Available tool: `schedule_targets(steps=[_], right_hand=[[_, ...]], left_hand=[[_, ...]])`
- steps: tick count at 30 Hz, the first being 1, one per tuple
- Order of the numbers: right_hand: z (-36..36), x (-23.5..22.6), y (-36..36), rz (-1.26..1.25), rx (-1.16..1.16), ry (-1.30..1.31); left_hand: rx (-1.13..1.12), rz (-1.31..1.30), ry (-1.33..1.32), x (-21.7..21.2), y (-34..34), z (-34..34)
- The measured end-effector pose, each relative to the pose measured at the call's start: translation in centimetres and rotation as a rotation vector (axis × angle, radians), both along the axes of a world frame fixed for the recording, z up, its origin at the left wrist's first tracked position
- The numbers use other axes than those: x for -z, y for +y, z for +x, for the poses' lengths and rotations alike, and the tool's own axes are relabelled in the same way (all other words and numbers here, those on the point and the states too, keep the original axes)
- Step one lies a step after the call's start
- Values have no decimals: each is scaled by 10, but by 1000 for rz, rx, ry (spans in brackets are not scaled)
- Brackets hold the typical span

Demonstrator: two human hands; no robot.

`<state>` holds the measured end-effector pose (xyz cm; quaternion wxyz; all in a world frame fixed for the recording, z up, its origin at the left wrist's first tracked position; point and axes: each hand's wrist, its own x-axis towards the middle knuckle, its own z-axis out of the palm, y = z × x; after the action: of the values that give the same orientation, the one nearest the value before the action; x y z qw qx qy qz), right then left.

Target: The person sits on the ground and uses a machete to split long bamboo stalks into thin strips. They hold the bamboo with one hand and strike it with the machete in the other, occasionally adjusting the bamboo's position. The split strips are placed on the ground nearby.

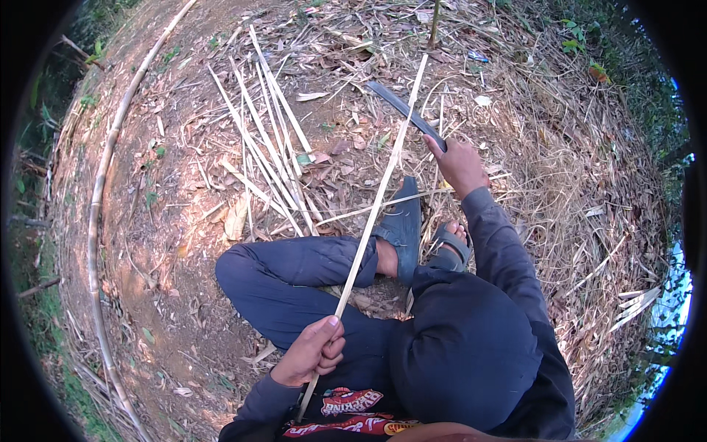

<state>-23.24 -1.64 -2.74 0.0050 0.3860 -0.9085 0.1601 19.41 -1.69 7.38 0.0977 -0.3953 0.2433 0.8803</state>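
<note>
My left hand (315,352) is closed around the lower part of a long, pale split-bamboo strip (370,221). From my lap the strip slants up and away to the right, past my sandalled foot. Farther out, my right hand (462,168) grips a machete by its handle, which the fingers mostly hide. Its dark, narrow blade (389,96) points up and to the left and crosses the strip near the strip's far end. Whether blade and strip touch there I cannot tell.
Several split-bamboo strips (276,147) lie in a loose pile ahead of my bent left knee (247,269). A long bamboo pole (101,177) curves along the left side. Short pale strips (635,306) lie at far right. Dry leaves and shavings litter the ground, and a thin stem (434,28) stands ahead.
</note>
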Motion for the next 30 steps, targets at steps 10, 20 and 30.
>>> schedule_targets(steps=[10,20,30], right_hand=[[-44,-21,-15,-114,-23,143],[-147,-39,46,141,210,202],[-241,5,107,97,379,-28]], left_hand=[[-21,-89,53,-23,-10,11],[103,-52,-84,-44,-17,32],[234,17,-27,-22,-16,-11]])
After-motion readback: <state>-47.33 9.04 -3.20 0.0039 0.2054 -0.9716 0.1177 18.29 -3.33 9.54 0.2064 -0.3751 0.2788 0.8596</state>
